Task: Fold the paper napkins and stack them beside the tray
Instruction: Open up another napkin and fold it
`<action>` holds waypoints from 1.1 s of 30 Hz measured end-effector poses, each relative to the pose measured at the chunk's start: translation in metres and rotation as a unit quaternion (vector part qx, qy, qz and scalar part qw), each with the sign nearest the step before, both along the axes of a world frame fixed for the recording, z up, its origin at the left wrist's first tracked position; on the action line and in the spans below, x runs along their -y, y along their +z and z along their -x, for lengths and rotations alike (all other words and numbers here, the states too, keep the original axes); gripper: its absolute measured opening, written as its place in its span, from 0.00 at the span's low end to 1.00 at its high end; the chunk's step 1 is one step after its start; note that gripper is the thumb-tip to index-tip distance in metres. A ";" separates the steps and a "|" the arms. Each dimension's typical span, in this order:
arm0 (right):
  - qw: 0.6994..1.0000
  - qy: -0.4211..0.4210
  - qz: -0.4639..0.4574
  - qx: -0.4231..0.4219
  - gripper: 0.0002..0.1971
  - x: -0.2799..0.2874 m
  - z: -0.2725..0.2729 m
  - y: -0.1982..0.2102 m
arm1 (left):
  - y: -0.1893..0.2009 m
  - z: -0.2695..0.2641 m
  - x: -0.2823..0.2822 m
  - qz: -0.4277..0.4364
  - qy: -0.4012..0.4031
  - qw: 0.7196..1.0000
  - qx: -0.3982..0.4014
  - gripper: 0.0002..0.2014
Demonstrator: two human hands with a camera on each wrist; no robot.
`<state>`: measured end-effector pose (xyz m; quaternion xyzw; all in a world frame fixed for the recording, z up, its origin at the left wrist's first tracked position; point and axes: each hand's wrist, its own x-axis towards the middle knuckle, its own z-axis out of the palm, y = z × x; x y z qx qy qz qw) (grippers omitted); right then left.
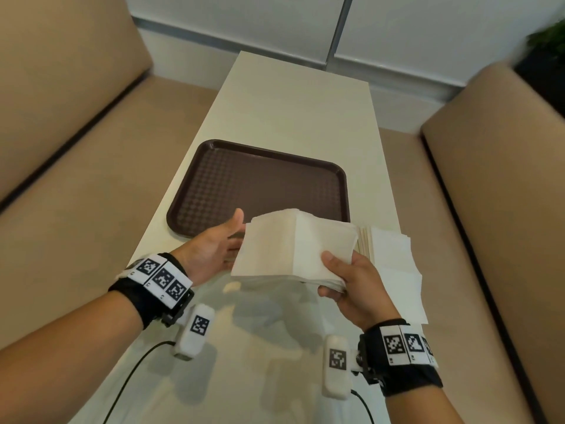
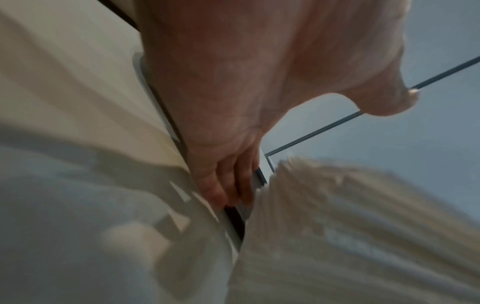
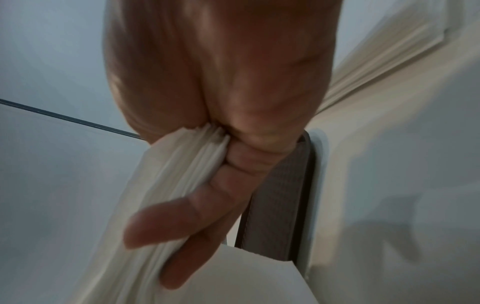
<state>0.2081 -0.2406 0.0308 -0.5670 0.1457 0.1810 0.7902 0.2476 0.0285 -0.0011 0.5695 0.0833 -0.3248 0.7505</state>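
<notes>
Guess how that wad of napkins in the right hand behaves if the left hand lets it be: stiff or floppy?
Probably floppy: the napkin bundle bends along a crease while the right hand pinches one corner. Likely light, since a thumb-and-finger pinch carries it. The layers fan at the edge, so sheets may slip apart; the open left hand looks ready to steady them.

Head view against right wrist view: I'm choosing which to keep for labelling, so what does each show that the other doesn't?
Only the head view shows the open left hand beside the held bundle of white paper napkins, the whole dark brown plastic tray, and both wristbands.

Only the right wrist view shows the bundle's layered edges and the fingers curled under it.

Both show the right hand gripping the bundle, the second napkin pile and the white table.
</notes>
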 end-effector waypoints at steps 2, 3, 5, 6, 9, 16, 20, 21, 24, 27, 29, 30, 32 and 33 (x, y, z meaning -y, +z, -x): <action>1.000 0.001 -0.009 -0.001 0.13 -0.003 -0.004 0.000 | -0.004 0.002 0.000 0.057 -0.027 0.998 -0.016 0.51; 1.000 0.001 -0.015 -0.002 0.13 -0.004 -0.006 0.000 | -0.004 0.004 0.000 0.084 -0.039 0.995 -0.026 0.50; 1.000 0.002 -0.022 -0.004 0.13 -0.006 -0.008 0.000 | -0.004 0.007 0.000 0.121 -0.061 0.990 -0.026 0.47; 1.000 0.003 -0.024 -0.006 0.13 -0.008 -0.010 0.000 | -0.003 0.009 0.001 0.128 -0.067 0.989 -0.022 0.46; 1.000 0.003 -0.029 -0.009 0.14 -0.010 -0.014 -0.002 | -0.005 0.013 0.006 0.131 -0.043 0.990 -0.032 0.39; 0.999 0.009 -0.046 -0.017 0.15 -0.018 -0.020 -0.005 | -0.015 0.021 0.019 0.139 0.032 0.985 -0.095 0.37; 0.997 0.008 -0.069 -0.016 0.17 -0.021 -0.023 -0.005 | -0.020 0.025 0.026 0.154 0.041 0.980 -0.120 0.45; 0.997 0.010 -0.073 -0.015 0.16 -0.021 -0.024 -0.004 | -0.019 0.025 0.027 0.162 0.049 0.978 -0.124 0.47; 0.998 0.013 -0.065 -0.021 0.14 -0.022 -0.027 -0.006 | -0.018 0.022 0.026 0.188 0.102 0.969 -0.122 0.47; 0.999 0.014 -0.028 -0.035 0.15 -0.018 -0.032 -0.010 | -0.013 0.011 0.016 0.171 0.142 0.971 -0.086 0.45; 0.999 0.022 0.000 -0.047 0.15 -0.015 -0.035 -0.012 | -0.008 0.002 0.007 0.138 0.126 0.980 -0.070 0.41; 0.998 0.024 0.013 -0.054 0.14 -0.013 -0.037 -0.014 | -0.006 -0.003 0.003 0.109 0.116 0.985 -0.061 0.36; 0.997 0.022 0.035 -0.071 0.14 -0.012 -0.042 -0.018 | -0.005 -0.012 -0.003 0.046 0.091 0.994 -0.043 0.31; 0.996 0.019 0.041 -0.075 0.15 -0.012 -0.045 -0.020 | -0.005 -0.016 -0.004 0.014 0.078 0.996 -0.033 0.31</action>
